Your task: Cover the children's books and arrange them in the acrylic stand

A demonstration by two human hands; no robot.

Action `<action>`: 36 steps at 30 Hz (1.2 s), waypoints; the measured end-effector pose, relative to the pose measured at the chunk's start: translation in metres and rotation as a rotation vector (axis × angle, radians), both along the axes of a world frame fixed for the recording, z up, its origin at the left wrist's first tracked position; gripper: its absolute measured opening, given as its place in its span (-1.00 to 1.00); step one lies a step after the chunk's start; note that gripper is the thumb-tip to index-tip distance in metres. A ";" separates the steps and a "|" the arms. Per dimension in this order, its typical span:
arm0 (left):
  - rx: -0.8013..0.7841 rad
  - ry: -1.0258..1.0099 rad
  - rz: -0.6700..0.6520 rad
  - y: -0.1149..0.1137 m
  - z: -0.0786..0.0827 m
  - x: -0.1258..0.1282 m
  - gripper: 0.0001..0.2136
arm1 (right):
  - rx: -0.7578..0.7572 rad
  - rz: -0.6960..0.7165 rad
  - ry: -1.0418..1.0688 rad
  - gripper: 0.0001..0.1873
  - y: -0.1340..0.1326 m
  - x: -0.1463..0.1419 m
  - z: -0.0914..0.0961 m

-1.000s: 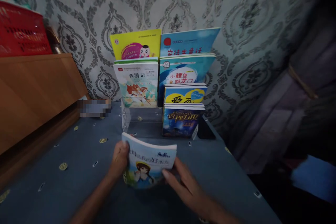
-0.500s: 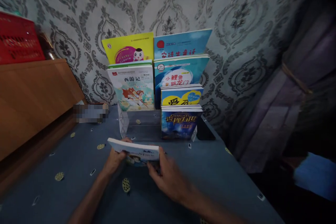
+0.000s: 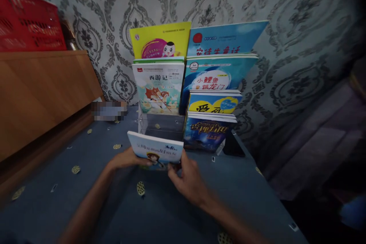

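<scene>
Grasping the light-blue book [image 3: 160, 148] by its two sides, the left hand [image 3: 128, 158] and the right hand [image 3: 188, 177] hold it over the table [image 3: 131, 213], cover facing the camera, near the front of the clear stand [image 3: 142, 122]. Behind it, the white book [image 3: 158, 89] stands before the yellow book [image 3: 158, 38], while the dark-blue book [image 3: 206, 135] fronts the right-hand row, beside a flat black object [image 3: 233, 146].
</scene>
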State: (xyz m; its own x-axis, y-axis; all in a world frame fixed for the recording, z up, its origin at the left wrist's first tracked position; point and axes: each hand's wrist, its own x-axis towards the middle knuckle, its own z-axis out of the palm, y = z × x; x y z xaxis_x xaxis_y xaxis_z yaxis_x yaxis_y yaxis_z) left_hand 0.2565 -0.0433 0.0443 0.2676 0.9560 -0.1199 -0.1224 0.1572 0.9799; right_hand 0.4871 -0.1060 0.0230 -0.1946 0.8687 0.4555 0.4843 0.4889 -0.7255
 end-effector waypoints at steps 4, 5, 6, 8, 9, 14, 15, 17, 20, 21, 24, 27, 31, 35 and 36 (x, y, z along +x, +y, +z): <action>0.153 0.089 -0.039 0.012 0.034 0.005 -0.67 | 0.150 -0.053 0.037 -0.83 0.018 -0.002 0.031; 0.239 0.108 0.009 0.015 0.044 0.006 -0.67 | 0.200 -0.068 0.051 -0.85 0.024 -0.003 0.040; 0.340 0.141 0.051 0.018 0.053 0.008 -0.66 | 0.244 -0.085 0.055 -0.87 0.029 -0.003 0.050; 0.540 0.201 0.121 0.022 0.069 0.011 -0.67 | 0.319 -0.136 0.074 -0.85 0.037 -0.006 0.069; 0.625 0.217 0.160 0.024 0.075 0.012 -0.67 | 0.348 -0.154 0.099 -0.81 0.040 -0.007 0.077; 0.927 0.180 0.404 0.030 0.087 0.014 -0.62 | 0.442 -0.146 0.267 -0.74 0.054 -0.013 0.100; 0.958 0.178 0.426 0.031 0.087 0.014 -0.64 | 0.450 -0.133 0.287 -0.76 0.057 -0.014 0.101; 0.983 0.180 0.439 0.035 0.085 0.013 -0.68 | 0.449 -0.105 0.302 -0.77 0.065 -0.014 0.097; 0.999 0.174 0.471 0.040 0.080 0.014 -0.71 | 0.430 -0.069 0.299 -0.77 0.078 -0.015 0.086; 1.008 0.176 0.488 0.042 0.078 0.015 -0.72 | 0.424 -0.059 0.301 -0.77 0.082 -0.015 0.083; 1.036 0.190 0.517 0.047 0.073 0.018 -0.74 | 0.413 -0.044 0.301 -0.78 0.091 -0.015 0.074; 1.037 0.222 0.508 0.052 0.068 0.019 -0.75 | 0.404 -0.061 0.276 -0.79 0.096 -0.014 0.069; 1.025 0.260 0.506 0.060 0.060 0.016 -0.75 | 0.375 -0.068 0.242 -0.78 0.100 -0.013 0.064; 1.022 0.312 0.509 0.069 0.051 0.013 -0.73 | 0.340 -0.070 0.231 -0.80 0.108 -0.014 0.056; 1.020 0.337 0.511 0.071 0.048 0.012 -0.74 | 0.330 -0.075 0.228 -0.80 0.111 -0.014 0.053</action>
State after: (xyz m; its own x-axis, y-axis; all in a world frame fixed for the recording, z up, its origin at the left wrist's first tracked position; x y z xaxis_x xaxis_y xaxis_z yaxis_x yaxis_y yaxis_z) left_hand 0.2689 0.0272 0.0924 -0.0712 0.6375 0.7671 0.3439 -0.7062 0.6189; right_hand 0.4733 0.0050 0.0757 0.0017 0.6763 0.7366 0.3719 0.6833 -0.6283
